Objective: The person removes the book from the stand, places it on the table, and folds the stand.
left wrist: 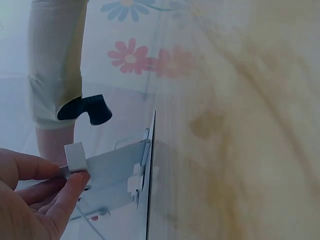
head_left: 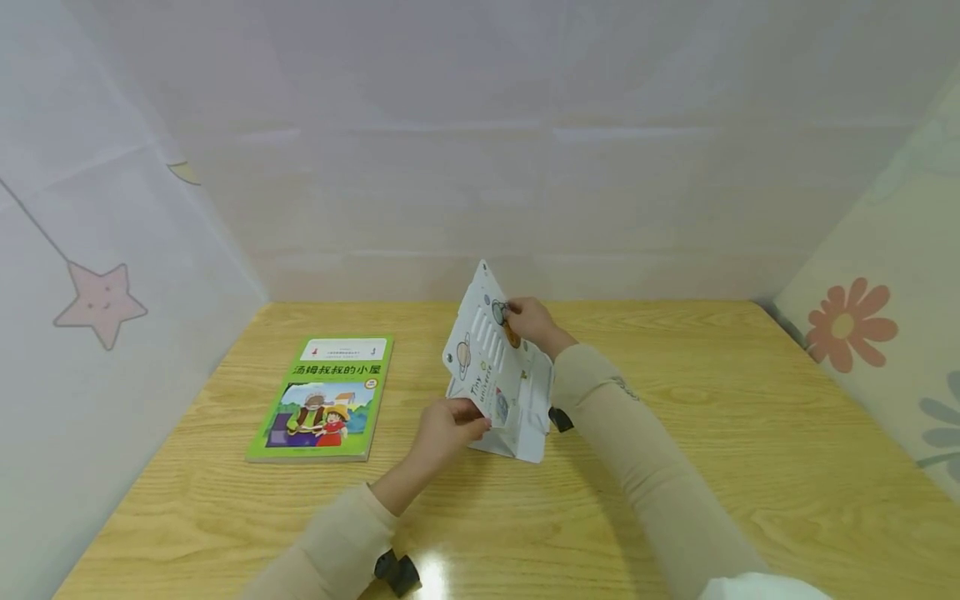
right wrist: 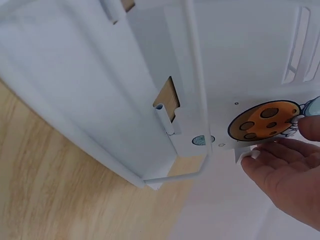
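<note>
A white book stand (head_left: pixel 480 372), printed with planets and the words "Tiny universe", stands on the table with its panel tilted up from a flat base (head_left: pixel 530 444). My left hand (head_left: pixel 438 435) pinches the panel's near lower edge, and in the left wrist view its thumb and fingers are at a small white bent tab (left wrist: pixel 76 157). Higher up, my right hand (head_left: pixel 536 325) grips the panel's right edge beside an orange cratered planet (right wrist: pixel 262 121). The right wrist view shows a thin wire support (right wrist: pixel 196 75) and slotted hinge cutouts (right wrist: pixel 169 102) between panel and base.
To the left lies a green-bordered picture book (head_left: pixel 318 400), cover up, on the wood-grain table (head_left: pixel 675 400). A pale cloth backdrop (head_left: pixel 480 192) rises behind and at both sides. A black piece (head_left: pixel 397 573) sits at the left wrist.
</note>
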The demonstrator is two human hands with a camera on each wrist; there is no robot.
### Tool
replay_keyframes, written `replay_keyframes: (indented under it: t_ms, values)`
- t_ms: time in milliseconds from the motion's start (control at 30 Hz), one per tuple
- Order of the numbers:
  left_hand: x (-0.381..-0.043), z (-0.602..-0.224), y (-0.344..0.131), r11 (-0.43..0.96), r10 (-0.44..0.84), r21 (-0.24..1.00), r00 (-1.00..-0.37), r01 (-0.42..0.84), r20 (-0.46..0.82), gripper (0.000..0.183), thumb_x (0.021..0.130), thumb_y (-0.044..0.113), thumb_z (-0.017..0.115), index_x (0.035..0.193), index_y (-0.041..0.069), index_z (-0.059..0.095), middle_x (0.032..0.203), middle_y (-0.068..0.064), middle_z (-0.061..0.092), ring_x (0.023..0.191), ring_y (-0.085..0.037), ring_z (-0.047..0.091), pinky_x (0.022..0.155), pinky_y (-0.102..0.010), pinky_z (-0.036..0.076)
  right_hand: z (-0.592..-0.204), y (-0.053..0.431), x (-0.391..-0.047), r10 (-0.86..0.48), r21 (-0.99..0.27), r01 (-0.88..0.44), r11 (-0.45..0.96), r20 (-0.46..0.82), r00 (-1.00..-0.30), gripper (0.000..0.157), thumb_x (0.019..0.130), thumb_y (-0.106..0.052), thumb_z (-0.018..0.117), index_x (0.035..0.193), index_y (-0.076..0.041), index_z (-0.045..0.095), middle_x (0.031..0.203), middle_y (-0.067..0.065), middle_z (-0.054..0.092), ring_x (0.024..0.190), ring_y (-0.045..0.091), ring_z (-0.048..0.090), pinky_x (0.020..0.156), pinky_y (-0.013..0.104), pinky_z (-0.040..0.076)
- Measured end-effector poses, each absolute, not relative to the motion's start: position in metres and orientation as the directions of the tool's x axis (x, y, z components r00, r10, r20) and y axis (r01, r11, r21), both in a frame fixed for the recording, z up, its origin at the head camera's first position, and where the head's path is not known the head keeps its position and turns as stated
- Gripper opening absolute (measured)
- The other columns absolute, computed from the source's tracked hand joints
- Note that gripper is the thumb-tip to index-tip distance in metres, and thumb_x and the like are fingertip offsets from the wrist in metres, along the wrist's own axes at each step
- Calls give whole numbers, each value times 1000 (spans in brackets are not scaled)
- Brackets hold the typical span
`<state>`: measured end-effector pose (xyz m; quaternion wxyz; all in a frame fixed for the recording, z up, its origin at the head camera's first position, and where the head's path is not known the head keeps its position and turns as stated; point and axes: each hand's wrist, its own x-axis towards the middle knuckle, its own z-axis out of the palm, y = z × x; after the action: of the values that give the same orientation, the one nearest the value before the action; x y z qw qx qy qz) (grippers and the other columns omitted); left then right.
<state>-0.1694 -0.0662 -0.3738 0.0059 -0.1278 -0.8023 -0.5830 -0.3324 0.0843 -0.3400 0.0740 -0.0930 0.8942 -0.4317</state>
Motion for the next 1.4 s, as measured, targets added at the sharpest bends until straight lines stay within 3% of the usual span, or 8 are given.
replay_keyframes:
  t_ms: [133,367,533,933,1200,1400]
  values:
    - [-166,-373,-62,292,192,922,-960,255,204,15,74,-1,61,84,-12,62,79,-17,63,64,-20,60,54,-23,49,-338,83,-332,-304,-792,-148,593,-50,-951,29,92,-11,36,112,4,51,105,17,50,98,26,42,90,38,34]
    - [-164,-375,-54,291,170,923,-963,252,209,12,74,1,62,79,-10,63,72,-14,63,59,-17,58,52,-21,48,-339,80,-334,-330,-812,-120,571,-93,-939,36,93,-13,34,125,1,42,124,16,42,116,27,34,97,39,26]
    - [-162,-376,-49,301,152,916,-962,264,227,10,74,1,61,77,-8,64,71,-12,63,59,-14,58,51,-19,47,-336,76,-335,-329,-824,-93,559,-117,-937,37,93,-13,35,128,1,38,129,15,38,120,28,29,99,39,22]
    - [-161,-376,-35,357,135,876,-946,325,296,7,72,2,63,68,-4,65,60,-7,62,53,-9,56,48,-18,45,-333,80,-333,-421,-811,-195,552,-69,-904,36,92,-11,36,124,3,42,124,18,43,115,29,36,96,40,28]
    - [-161,-377,-29,383,124,864,-944,328,304,7,72,3,63,68,-2,66,63,-6,62,53,-8,56,49,-17,45,-332,78,-331,-439,-806,-191,559,-93,-893,41,92,-13,34,131,2,32,131,18,35,120,28,29,97,38,26]
    - [-161,-378,-26,372,129,863,-940,342,316,7,72,2,62,69,-2,66,64,-7,63,53,-8,55,50,-17,45,-330,75,-329,-465,-805,-204,557,-99,-880,40,92,-10,32,129,3,34,130,19,35,119,29,30,97,39,27]
